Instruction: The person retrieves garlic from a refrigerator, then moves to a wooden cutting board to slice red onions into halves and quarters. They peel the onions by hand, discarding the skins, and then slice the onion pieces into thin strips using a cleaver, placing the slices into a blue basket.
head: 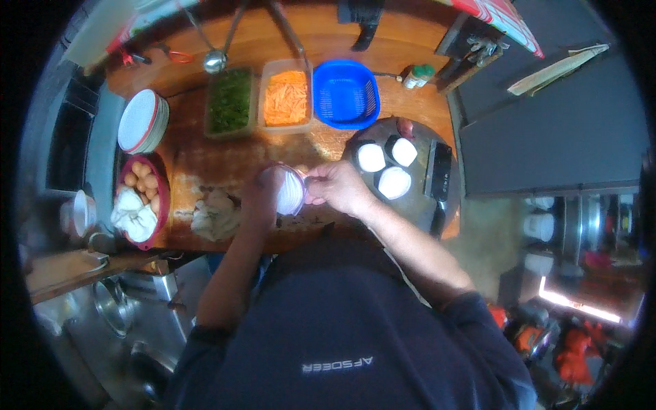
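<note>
My left hand (262,197) holds a halved onion (290,192) with its pale, layered cut face showing, above the near part of the wooden table (220,159). At the onion's right edge, the fingers of my right hand (335,188) pinch its purplish outer skin. To the right, several white-faced onion pieces (394,182) sit on a round dark cutting board (417,205). A cleaver (438,171) lies along the board's right side, its handle towards me. A small reddish piece (405,127) rests at the board's far edge.
Beyond my hands stand a tub of chopped greens (229,101), a tub of orange strips (286,100) and a blue basket (346,95). Stacked plates (138,122) and a basket of eggs (163,205) are at left. A crumpled cloth (215,215) lies beside my left hand.
</note>
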The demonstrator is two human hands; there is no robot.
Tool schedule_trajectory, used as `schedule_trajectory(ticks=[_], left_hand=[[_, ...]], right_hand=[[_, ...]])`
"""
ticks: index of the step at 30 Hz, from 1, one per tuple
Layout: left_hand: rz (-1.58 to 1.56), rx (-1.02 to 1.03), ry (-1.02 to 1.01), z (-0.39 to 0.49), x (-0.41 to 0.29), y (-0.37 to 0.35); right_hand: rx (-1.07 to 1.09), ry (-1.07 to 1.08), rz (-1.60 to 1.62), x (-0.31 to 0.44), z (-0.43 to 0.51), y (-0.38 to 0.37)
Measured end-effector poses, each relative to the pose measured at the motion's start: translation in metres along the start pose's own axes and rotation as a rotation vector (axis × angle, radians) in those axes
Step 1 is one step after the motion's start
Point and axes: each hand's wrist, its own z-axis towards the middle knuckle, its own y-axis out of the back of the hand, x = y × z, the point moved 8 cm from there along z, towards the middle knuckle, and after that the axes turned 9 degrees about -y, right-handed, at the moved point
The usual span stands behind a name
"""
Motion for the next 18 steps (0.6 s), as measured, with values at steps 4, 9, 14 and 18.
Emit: schedule_trajectory(ticks=[4, 9, 14, 18], left_hand=[[-0.555, 0.294, 0.306, -0.005, 0.023, -0.035], [-0.64, 0.289, 0.189, -0.015, 0.0, -0.051], [-0.497, 0.397, 0.252, -0.019, 0.001, -0.057], [-0.212, 0.412, 0.163, -0.009, 0.01, -0.036]], right_hand=[[0.085, -0.08, 0.19, -0.001, 0.002, 0.001], [0.063, -0.01, 0.101, 0.009, -0.007, 0.012], [0.083, 0.009, 0.209, -0.008, -0.001, 0.018], [-0.066, -0.069, 0.708, -0.039, 0.003, 0.039]])
